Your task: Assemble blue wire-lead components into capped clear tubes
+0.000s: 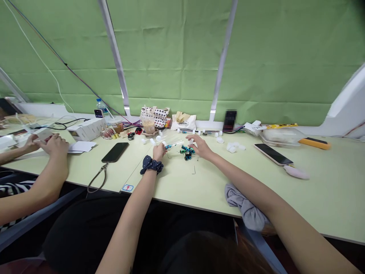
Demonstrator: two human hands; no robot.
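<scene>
My left hand (159, 151), a dark dotted scrunchie on its wrist, is closed round one end of a clear tube (179, 143). Small blue parts (169, 146) show at the tube's end by my fingers. My right hand (200, 146) is curved just right of the tube's other end, with a small white cap (191, 141) between thumb and fingers. Below the tube and beside my right fingertips lies a small heap of blue, green and black metal parts (187, 152). Nearer me on the table rests a thin L-shaped hex key (194, 170).
Capped clear tubes (185, 131) and white caps (236, 147) lie toward the back. A black phone (115, 152) is on the left, another phone (273, 154) on the right. A plastic cup (148, 123) stands behind. At far left are a co-worker's hands (54, 144).
</scene>
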